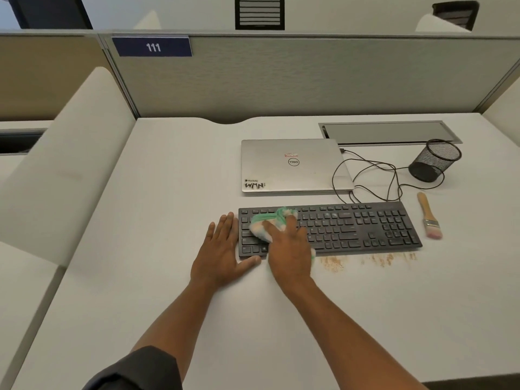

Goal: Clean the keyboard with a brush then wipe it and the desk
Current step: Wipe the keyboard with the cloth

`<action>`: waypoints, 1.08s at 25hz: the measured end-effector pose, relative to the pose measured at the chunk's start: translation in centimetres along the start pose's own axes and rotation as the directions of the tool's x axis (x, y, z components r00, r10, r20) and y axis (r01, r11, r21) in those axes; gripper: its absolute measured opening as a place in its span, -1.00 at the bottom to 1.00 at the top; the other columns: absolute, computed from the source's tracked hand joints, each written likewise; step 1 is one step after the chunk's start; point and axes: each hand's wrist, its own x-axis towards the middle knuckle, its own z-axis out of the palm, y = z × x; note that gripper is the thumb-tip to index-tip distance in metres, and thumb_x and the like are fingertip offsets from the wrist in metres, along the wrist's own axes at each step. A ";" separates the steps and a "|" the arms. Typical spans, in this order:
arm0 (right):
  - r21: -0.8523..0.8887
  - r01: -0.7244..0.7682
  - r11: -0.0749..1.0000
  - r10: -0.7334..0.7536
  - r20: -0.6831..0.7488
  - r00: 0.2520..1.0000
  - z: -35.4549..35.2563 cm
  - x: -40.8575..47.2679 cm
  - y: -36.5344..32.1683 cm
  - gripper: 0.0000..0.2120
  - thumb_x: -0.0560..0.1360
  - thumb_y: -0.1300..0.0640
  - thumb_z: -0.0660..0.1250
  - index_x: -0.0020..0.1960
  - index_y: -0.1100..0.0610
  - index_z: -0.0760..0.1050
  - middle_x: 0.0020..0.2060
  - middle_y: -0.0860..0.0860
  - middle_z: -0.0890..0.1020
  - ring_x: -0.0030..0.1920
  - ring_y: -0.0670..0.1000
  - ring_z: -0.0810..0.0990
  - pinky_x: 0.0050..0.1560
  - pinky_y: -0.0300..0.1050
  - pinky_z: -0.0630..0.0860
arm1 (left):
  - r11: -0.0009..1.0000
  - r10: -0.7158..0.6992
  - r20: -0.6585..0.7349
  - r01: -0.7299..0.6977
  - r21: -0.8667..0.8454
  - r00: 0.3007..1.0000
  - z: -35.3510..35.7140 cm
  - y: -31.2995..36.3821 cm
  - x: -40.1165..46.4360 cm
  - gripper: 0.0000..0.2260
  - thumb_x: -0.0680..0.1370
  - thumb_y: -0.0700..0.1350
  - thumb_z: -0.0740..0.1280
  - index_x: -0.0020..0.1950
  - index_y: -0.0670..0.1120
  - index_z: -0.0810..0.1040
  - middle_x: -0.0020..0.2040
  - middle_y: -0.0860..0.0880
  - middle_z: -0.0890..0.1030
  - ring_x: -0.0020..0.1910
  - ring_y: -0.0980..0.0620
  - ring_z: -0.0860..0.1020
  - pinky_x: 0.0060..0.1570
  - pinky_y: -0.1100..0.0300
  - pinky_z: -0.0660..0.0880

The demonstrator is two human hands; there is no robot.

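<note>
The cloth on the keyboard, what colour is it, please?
The cloth is green and white, seen in the head view.

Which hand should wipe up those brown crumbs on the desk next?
Probably the right hand. It already presses the cloth on the keyboard, and the crumbs lie just to its right on the desk. The left hand rests flat at the keyboard's left end, farther away, without a cloth.
</note>
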 end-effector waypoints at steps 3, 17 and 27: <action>-0.070 -0.075 0.995 0.076 0.013 0.997 -1.3 0.7 4.9 -0.55 0.55 0.20 0.24 0.39 -0.12 0.44 0.43 0.18 0.28 0.11 0.23 0.48 -0.04 0.03 0.56 | 1.000 0.003 0.007 -0.003 0.007 1.000 -0.2 0.1 -0.1 0.01 0.46 0.55 -0.01 0.67 -0.08 -0.16 0.68 -0.06 -0.12 0.63 0.04 -0.24 0.60 0.01 -0.25; 0.002 -0.167 0.986 0.167 -0.023 0.986 -1.0 0.5 2.8 -0.50 0.55 0.25 0.24 0.44 -0.07 0.39 0.44 0.17 0.25 0.18 0.21 0.41 0.01 -0.06 0.50 | 1.000 -0.002 0.030 0.002 0.004 1.000 -0.5 0.4 -0.1 0.00 0.49 0.54 -0.01 0.67 -0.13 -0.18 0.67 -0.08 -0.18 0.63 0.01 -0.26 0.60 -0.03 -0.22; -0.059 -0.156 0.986 0.158 0.030 0.987 -2.7 2.0 6.1 -0.50 0.52 0.20 0.32 0.43 -0.07 0.40 0.43 0.19 0.25 0.16 0.21 0.43 0.01 0.00 0.58 | 0.999 0.006 0.053 -0.004 -0.039 0.999 -0.9 0.2 0.0 0.02 0.49 0.53 0.07 0.67 -0.14 -0.17 0.67 -0.09 -0.15 0.63 0.00 -0.26 0.60 -0.05 -0.22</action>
